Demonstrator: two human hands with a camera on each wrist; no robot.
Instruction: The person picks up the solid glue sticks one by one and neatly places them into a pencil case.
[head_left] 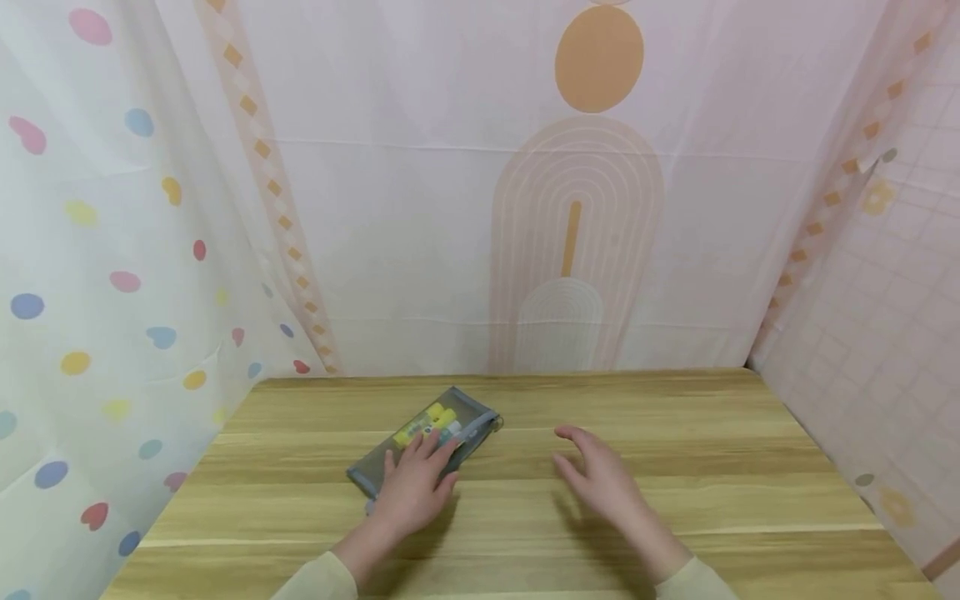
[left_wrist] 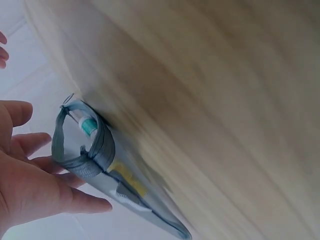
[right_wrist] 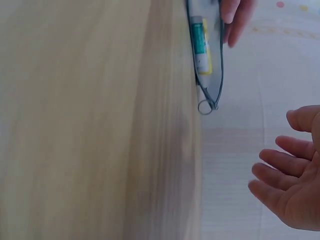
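A grey-blue see-through zip pouch [head_left: 375,471] lies at a slant on the wooden table, left of centre. Its mouth [left_wrist: 59,137] gapes wide in the left wrist view, and a metal ring [right_wrist: 205,107] hangs at one corner. Inside show several yellow pieces [head_left: 437,412] and a small white tube with a green band [right_wrist: 199,39]. My left hand [head_left: 411,493] is over the pouch with fingers spread, fingertips right at its upper side. To the right, my right hand [head_left: 602,482] hovers above the table, fingers loosely bent and holding nothing.
The wooden table [head_left: 675,417] runs back to a white patterned curtain [head_left: 405,250]. A dotted curtain [head_left: 97,333] hangs along the left side and a pale grid-patterned one [head_left: 885,333] along the right.
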